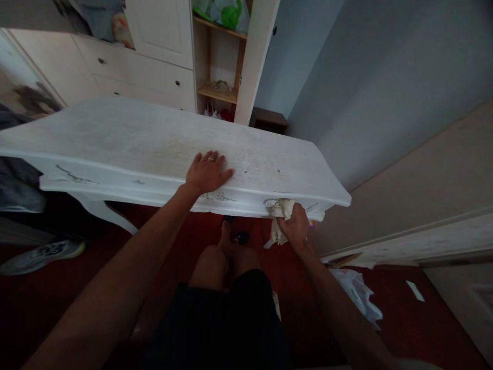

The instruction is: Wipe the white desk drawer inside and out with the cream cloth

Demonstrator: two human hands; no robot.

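Note:
A white table (127,128) with curved legs and dark branch-like decoration along its front stretches across the view. Its top shows greyish smudges and a few small dark specks. My left hand (208,173) lies flat on the top near the front edge, fingers stretched out, a ring on one finger. In my right hand (296,226) is a bunched cream cloth (283,209), pressed against the table's front beside a round white drawer knob (270,203). The cloth's lower end hangs below the hand.
White cabinets (157,31) with dark knobs stand behind the table; one door (256,61) is open on shelves holding bags. A grey-blue wall rises at right. On the red floor are a sneaker (44,255), a white plastic bag (358,295) and a white slip (415,291).

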